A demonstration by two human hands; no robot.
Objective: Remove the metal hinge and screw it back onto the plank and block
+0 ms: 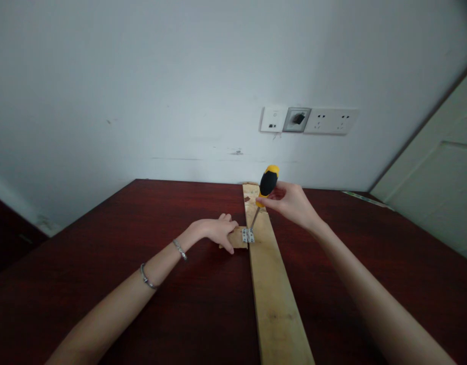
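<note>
A yellow and black screwdriver (269, 182) is pinched in the fingers of my right hand (290, 202), its shaft slanting down to the left. The tip meets a small metal hinge (247, 235) at its right leaf. That hinge spans the joint between a long wooden board (273, 284) and a short wood block (239, 239). My left hand (220, 233) grips the short block from the left, thumb at the near edge and fingers over the far side, partly hiding it. Screw heads seem to show on the hinge, too small to make out surely.
A dark red-brown table (180, 314) carries the boards and meets a white wall (142, 91). Sockets and a switch plate (309, 120) sit on the wall above. A thin flat strip (366, 199) lies at the back right, near a pale door (442, 167).
</note>
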